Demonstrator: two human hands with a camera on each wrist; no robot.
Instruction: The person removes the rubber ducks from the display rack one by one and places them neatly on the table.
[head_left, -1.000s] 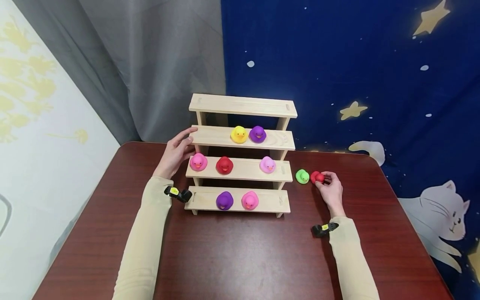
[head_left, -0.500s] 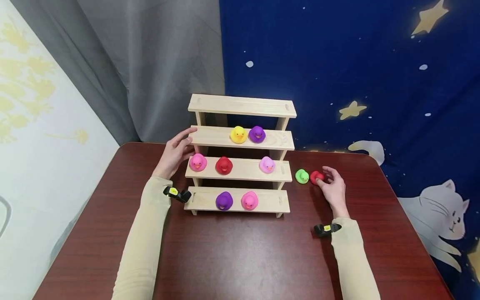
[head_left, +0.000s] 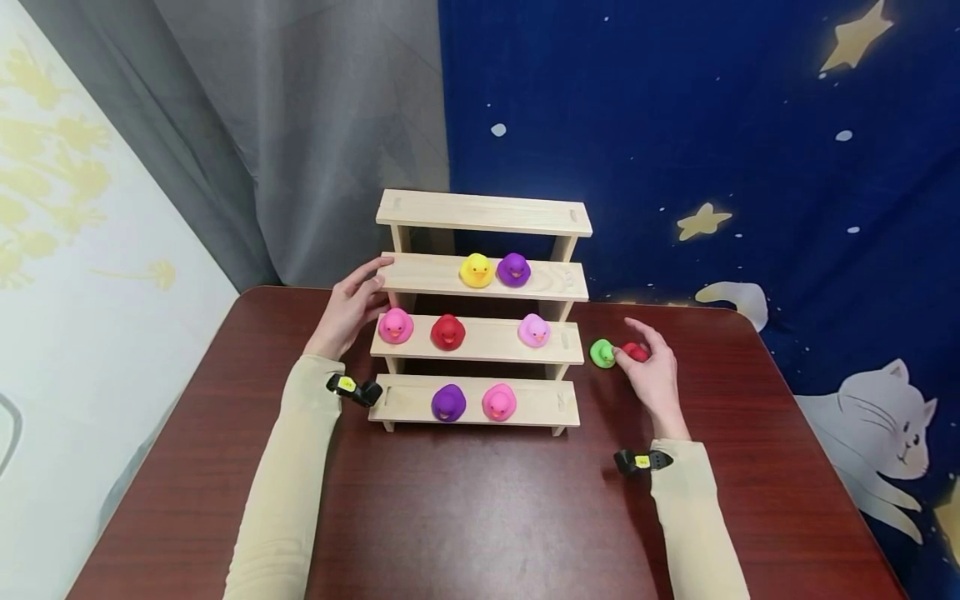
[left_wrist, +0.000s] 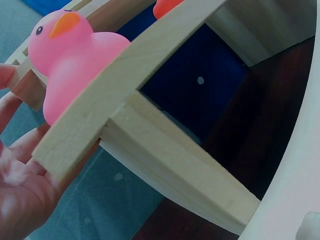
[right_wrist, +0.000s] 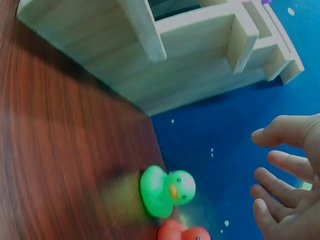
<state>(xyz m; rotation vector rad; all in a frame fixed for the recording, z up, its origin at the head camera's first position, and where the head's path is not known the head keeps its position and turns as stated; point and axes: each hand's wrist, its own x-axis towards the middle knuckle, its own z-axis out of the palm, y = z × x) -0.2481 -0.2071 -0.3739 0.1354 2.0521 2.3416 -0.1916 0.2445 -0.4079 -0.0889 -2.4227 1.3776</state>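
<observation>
Seven ducks are up on the wooden stand (head_left: 483, 211) and two sit on the desk (head_left: 465, 508) just to its right, so I judge the work with them well along, with two left off the stand. Second shelf from the top: a yellow duck (head_left: 477, 271) and a purple duck (head_left: 513, 271), side by side. Next one down: a hot pink duck (head_left: 396, 326) at the left end, a red duck (head_left: 447, 332), and a pale pink duck (head_left: 534, 331) towards the right. Lowest: a violet duck (head_left: 448, 403) and a bright pink duck (head_left: 498, 403). All seven face roughly front; the stand is upright, its shelves running left to right

On the desk, the green duck (head_left: 602, 354) has its head to the right of its body, tail-to-head line roughly along the shelves. The crimson duck (head_left: 637, 352) beside it is partly hidden; the right wrist view suggests the same lie, its beak cut off

Of the hands, the right hand (head_left: 651, 375) is at these two, fingers parted and loosely bent, holding nothing. The left hand (head_left: 347, 312) touches the second shelf's left end with slightly bent, spread fingers; how firmly, I cannot tell
</observation>
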